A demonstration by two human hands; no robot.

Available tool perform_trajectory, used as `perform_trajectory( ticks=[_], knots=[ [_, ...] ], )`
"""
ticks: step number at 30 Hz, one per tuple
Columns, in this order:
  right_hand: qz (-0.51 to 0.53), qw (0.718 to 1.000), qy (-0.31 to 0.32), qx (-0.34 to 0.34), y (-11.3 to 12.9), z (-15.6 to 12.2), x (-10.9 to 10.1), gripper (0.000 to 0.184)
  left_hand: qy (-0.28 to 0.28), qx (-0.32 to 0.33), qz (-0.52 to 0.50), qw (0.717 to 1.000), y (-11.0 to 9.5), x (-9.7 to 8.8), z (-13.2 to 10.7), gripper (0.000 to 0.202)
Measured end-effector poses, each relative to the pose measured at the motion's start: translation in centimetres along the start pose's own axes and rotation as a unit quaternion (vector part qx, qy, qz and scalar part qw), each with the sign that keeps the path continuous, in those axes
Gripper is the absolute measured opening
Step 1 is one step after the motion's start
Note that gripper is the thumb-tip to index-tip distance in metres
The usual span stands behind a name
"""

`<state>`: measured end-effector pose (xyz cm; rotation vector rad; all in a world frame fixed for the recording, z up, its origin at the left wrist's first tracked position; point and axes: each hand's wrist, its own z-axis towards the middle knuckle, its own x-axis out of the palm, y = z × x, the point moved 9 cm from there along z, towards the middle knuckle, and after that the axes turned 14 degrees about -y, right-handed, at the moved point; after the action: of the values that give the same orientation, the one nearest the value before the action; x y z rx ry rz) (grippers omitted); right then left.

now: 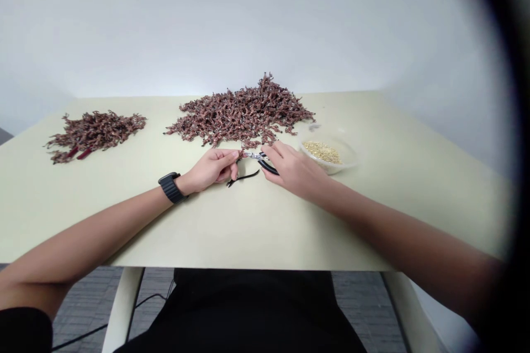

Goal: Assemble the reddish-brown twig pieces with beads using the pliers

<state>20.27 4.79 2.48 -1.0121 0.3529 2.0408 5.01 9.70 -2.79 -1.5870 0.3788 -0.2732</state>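
Observation:
My left hand [215, 169], with a dark watch on its wrist, pinches a small reddish-brown piece [241, 154] between thumb and fingers. In my right hand [290, 168] are black-handled pliers [265, 163], their metal jaws pointing left and meeting that piece. Whether the jaws are closed on it is too small to tell. Beneath my left fingers lies a black tweezer-like tool [246, 176] on the table. Just beyond both hands spreads a large heap of reddish-brown knotted pieces [244, 110].
A clear bowl [351, 161] of small golden bits [323, 151] stands right of my right hand. At the left is a smaller heap of brown pieces [99, 129], with a red-handled tool [84, 153] at its front. The pale table [215, 237] meets a white wall.

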Motion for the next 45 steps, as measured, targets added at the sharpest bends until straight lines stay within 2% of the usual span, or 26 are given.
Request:
perform_trajectory(
  ticks=[14,22,24,27,29,30,31,32,35,36,37,38,39,40,41,43,44,45],
  knots=[
    [-0.001,1.0,0.004,-0.008,0.0,-0.1,0.1,0.037,-0.021,-0.007,-0.018,1.0,-0.1,-0.2,0.1,0.051],
    [-0.009,1.0,0.021,-0.01,0.2,-0.1,0.2,0.036,-0.003,-0.017,-0.001,1.0,0.4,-0.2,0.2,0.053],
    [0.015,0.999,0.025,0.014,-0.1,-0.2,0.4,0.035,0.004,-0.016,0.0,1.0,0.3,-0.1,0.1,0.053],
    [0.124,0.985,0.037,0.115,-1.2,-0.4,0.8,0.031,0.019,-0.005,0.005,1.0,0.0,0.2,-0.2,0.051],
    [0.238,0.947,0.061,0.207,-1.8,-0.8,1.4,0.025,0.026,0.012,0.013,1.0,-0.3,0.4,-0.4,0.05],
    [0.302,0.915,0.081,0.255,-2.0,-1.0,1.9,0.025,0.027,0.025,0.02,0.999,-0.5,0.5,-0.5,0.049],
    [0.369,0.872,0.107,0.304,-2.0,-1.4,2.4,0.027,0.026,0.04,0.027,0.999,-0.8,0.5,-0.6,0.049],
    [0.437,0.816,0.136,0.352,-1.8,-1.8,3.0,0.029,0.023,0.055,0.032,0.998,-1.1,0.5,-0.6,0.048],
    [0.605,0.625,0.212,0.446,-0.1,-2.6,3.9,0.035,0.01,0.079,0.031,0.996,-1.5,0.5,-0.6,0.045],
    [0.634,0.581,0.226,0.458,0.3,-2.7,4.0,0.037,0.008,0.077,0.025,0.997,-1.5,0.5,-0.6,0.044],
    [0.646,0.561,0.231,0.463,0.5,-2.7,4.0,0.038,0.005,0.07,0.018,0.997,-1.4,0.5,-0.5,0.043],
    [0.639,0.569,0.229,0.465,0.4,-2.7,4.1,0.039,0.002,0.063,0.012,0.998,-1.3,0.5,-0.4,0.042],
    [0.613,0.603,0.218,0.461,-0.1,-2.7,4.1,0.039,-0.003,0.057,0.007,0.998,-1.1,0.4,-0.4,0.042],
    [0.57,0.66,0.197,0.448,-0.7,-2.6,4.0,0.038,-0.011,0.052,0.005,0.999,-1.0,0.4,-0.3,0.041],
    [0.511,0.73,0.167,0.422,-1.5,-2.3,3.6,0.036,-0.022,0.048,0.003,0.999,-0.9,0.2,-0.2,0.04],
    [0.364,0.866,0.086,0.333,-2.4,-1.3,2.1,0.031,-0.045,0.044,-0.002,0.998,-0.8,-0.1,0.0,0.036],
    [0.292,0.913,0.048,0.28,-2.4,-0.9,1.2,0.029,-0.052,0.042,-0.004,0.998,-0.7,-0.3,0.1,0.035],
    [0.229,0.945,0.02,0.231,-2.2,-0.6,0.6,0.03,-0.055,0.04,-0.005,0.998,-0.7,-0.3,0.1,0.035]
  ],
)
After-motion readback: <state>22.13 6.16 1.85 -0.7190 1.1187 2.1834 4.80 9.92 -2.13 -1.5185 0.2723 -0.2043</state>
